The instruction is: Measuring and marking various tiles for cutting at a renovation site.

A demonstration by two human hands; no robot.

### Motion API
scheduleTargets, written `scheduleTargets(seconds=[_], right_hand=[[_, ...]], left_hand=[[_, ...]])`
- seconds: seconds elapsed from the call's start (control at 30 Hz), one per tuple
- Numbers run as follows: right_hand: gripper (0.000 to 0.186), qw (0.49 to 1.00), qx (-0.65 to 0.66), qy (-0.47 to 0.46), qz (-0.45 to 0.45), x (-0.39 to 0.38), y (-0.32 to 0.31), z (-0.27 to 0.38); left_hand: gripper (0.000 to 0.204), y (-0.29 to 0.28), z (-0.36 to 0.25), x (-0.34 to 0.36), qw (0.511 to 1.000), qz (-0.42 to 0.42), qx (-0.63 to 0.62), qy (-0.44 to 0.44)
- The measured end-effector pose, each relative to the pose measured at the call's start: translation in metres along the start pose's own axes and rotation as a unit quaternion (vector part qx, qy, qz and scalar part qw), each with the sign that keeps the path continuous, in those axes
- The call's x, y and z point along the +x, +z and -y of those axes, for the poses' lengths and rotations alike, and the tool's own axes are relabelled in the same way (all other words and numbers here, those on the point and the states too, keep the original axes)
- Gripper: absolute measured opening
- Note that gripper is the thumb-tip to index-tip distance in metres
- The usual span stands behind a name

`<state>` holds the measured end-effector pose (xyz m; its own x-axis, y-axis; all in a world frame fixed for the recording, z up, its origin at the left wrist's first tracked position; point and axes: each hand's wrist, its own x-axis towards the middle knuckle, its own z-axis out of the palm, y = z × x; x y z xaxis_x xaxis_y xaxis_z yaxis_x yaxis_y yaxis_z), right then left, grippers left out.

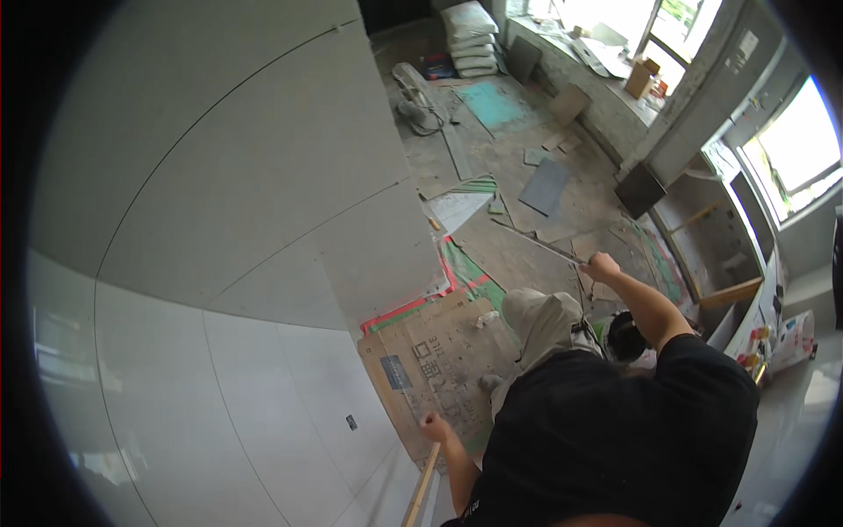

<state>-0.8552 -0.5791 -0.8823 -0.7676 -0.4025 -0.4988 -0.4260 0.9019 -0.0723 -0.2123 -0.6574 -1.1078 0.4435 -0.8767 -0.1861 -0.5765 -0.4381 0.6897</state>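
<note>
My right hand is closed round the near end of a long thin dark strip, which reaches out to the far left over the floor. Whether the strip is metal or wood does not show. Lower down, my left hand is held near the white tiled wall, its fingers curled. What they hold, if anything, is hidden. Just below that hand a narrow pale wooden strip runs down to the lower edge; I cannot tell whether the hand touches it. Beneath lies a flattened printed cardboard sheet.
A dark bucket stands by my right arm. Grey board and loose pieces lie on the dusty floor. Stacked white sacks and a coiled cable are at the back. A dark tile leans at the right.
</note>
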Motion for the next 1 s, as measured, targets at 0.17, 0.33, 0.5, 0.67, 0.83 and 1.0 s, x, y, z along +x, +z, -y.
scheduleTargets(seconds=[0.17, 0.33, 0.5, 0.67, 0.83, 1.0], right_hand=[[0.051, 0.998, 0.047, -0.030, -0.008, 0.007, -0.018, 0.030], [0.049, 0.978, 0.207, -0.018, -0.013, 0.096, -0.028, 0.053], [0.048, 0.964, 0.253, -0.085, -0.020, 0.272, -0.025, 0.160], [0.044, 0.974, 0.181, -0.115, 0.066, 0.416, -0.044, 0.269], [0.049, 0.965, 0.162, -0.169, 0.119, 0.525, -0.110, 0.374], [0.051, 0.955, 0.171, -0.197, 0.140, 0.636, -0.144, 0.451]], left_hand=[[0.033, 0.154, -0.217, 0.122, 0.926, 0.286, -0.189, 0.160], [0.092, 0.263, -0.432, 0.169, 0.925, 0.213, -0.106, 0.294], [0.096, 0.309, -0.466, 0.165, 0.957, 0.130, -0.168, 0.199], [0.086, 0.297, -0.511, 0.134, 0.981, 0.133, 0.059, 0.127], [0.063, 0.329, -0.507, 0.126, 0.971, 0.014, 0.070, 0.230], [0.063, 0.383, -0.459, 0.124, 0.958, 0.237, 0.160, -0.002]])
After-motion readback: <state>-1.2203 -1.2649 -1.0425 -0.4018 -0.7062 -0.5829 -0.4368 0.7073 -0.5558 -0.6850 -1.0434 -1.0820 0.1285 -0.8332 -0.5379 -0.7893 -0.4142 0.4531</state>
